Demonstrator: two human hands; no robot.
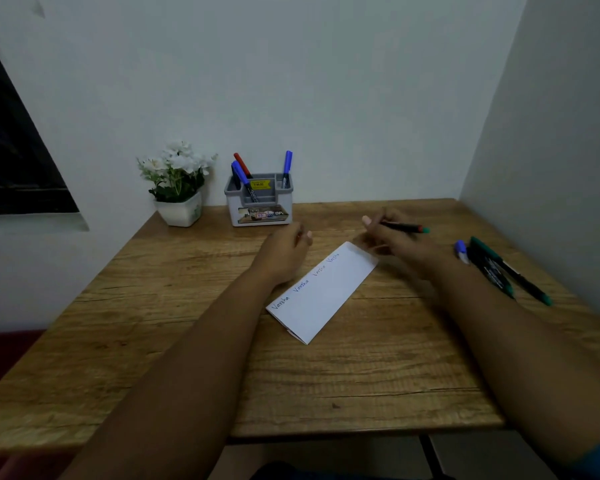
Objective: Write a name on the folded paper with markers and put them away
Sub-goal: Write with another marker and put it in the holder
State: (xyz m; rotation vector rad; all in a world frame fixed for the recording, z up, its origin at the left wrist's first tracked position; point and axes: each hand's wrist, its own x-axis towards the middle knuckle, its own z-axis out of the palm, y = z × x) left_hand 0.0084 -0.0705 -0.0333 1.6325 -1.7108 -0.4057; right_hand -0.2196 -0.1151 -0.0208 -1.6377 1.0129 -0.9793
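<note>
A folded white paper point(326, 292) lies slanted on the wooden table point(187, 323), with a name written several times along its upper edge. My right hand point(392, 239) hovers past the paper's far corner and grips a black marker point(404, 227) with a green end pointing right. My left hand point(286, 249) hangs over the table left of the paper, fingers loosely curled, holding nothing. A grey pen holder point(260, 199) at the back wall holds two blue markers point(287, 166) and a red one point(241, 164).
A white pot of white flowers point(179, 188) stands left of the holder. Green-capped black markers point(499, 268) and a blue cap point(461, 251) lie at the table's right side, near the right wall. A dark window point(11, 150) is at the left.
</note>
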